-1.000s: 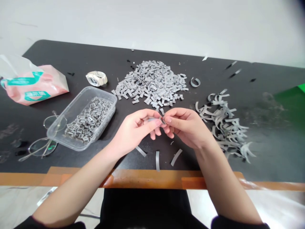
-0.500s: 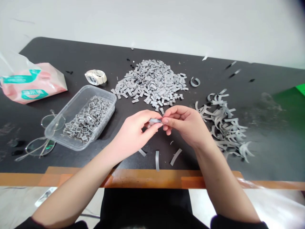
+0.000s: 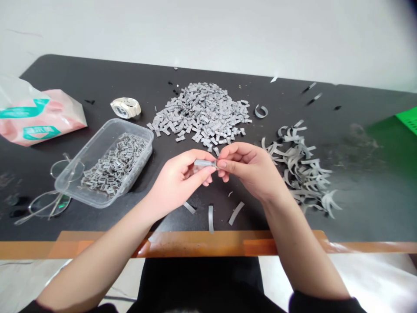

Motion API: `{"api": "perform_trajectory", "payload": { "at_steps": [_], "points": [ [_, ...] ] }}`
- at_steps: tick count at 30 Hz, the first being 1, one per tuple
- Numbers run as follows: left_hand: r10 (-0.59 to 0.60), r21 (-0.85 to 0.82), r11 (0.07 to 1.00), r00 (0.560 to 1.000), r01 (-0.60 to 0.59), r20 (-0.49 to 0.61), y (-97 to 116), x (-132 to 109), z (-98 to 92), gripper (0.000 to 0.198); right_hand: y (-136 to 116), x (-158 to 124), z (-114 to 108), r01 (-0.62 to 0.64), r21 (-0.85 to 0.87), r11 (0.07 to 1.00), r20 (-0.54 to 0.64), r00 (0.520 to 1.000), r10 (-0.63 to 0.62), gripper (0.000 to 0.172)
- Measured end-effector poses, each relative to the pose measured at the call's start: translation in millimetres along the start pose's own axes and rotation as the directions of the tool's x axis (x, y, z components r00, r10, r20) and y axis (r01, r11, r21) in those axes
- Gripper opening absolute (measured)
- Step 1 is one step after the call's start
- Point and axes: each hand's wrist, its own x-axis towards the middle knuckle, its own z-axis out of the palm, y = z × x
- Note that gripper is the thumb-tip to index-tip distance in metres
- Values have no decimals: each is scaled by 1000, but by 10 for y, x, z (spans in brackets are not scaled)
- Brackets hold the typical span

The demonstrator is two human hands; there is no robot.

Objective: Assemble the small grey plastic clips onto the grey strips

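L hand point(image 3: 177, 178) & R hand point(image 3: 250, 171) meet above the table point(image 3: 358, 208), near the middle of its front edge. Both pinch one short grey strip point(image 3: 204, 163). L thumb & forefinger are closed on its left part, R thumb & forefinger on its right end, and the other fingers are curled under. The strip is held level, clear of the surface.

Straight behind the hands, toward the far edge, is a pile of grey cut pcs point(image 3: 202, 113). Its nearest bits lie just beyond the fingertips. To the R is a heap of curled strips point(image 3: 302, 165), near the R wrist but not touching it. To the L is a clear tub point(image 3: 104, 163) part-filled w/ grey pcs, set at an angle, w/ bare surface btwn it & the L hand. Glasses point(image 3: 48, 191) sit against the tub's L side. A pink packet point(image 3: 39, 117) is at the L edge, and a tape roll point(image 3: 125, 107) lies behind the tub.

Three loose strips point(image 3: 210, 217) lie under the hands, just short of the orange front edge band point(image 3: 195, 243). The front R corner area is bare. A green thing point(image 3: 408, 121) shows at the R edge.
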Motion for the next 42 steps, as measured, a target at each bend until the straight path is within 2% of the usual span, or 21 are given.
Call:
{"api": "perform_trajectory", "payload": {
  "at_steps": [4,6,8,11,13,18,22,25,29,34,39,42],
  "points": [
    [116,295,950,993,-104,-21,-35,0,-14,14,36,13,35,-15,-58,998,-66,998,11,22],
    [215,516,834,976,-194,20,-77,10,-30,12,55,6,75,-34,-135,990,-144,989,14,18],
    [290,697,669,954,-260,77,-125,23,-46,12,73,-8,115,-43,-216,975,-189,982,1,16],
    [374,812,488,917,-321,138,-176,33,-61,14,94,-30,150,-26,-302,953,-194,980,-35,17],
    [409,829,434,897,-353,168,-184,35,-65,15,95,-37,148,-33,-316,948,-214,976,-38,14],
    [460,815,438,873,-380,160,-158,52,-75,11,73,-22,115,-57,-313,948,-255,967,-26,14],
    [452,870,340,874,-356,181,-162,65,-69,12,101,-15,138,-39,-476,879,-307,943,-124,11],
    [444,893,305,879,-331,174,-179,50,-50,12,144,-26,181,4,-591,806,-291,931,-218,8],
    [496,907,278,856,-318,148,-193,26,-35,14,159,-43,209,62,-648,759,-247,926,-286,10],
    [533,895,282,832,-345,153,-178,21,-33,13,136,-44,186,93,-607,789,-227,932,-284,11],
    [551,885,295,821,-361,151,-160,19,-29,13,142,-54,195,131,-660,739,-202,917,-343,13],
    [533,886,301,833,-353,151,-157,19,-29,14,151,-60,196,129,-685,717,-218,903,-370,13]
  ]
}}
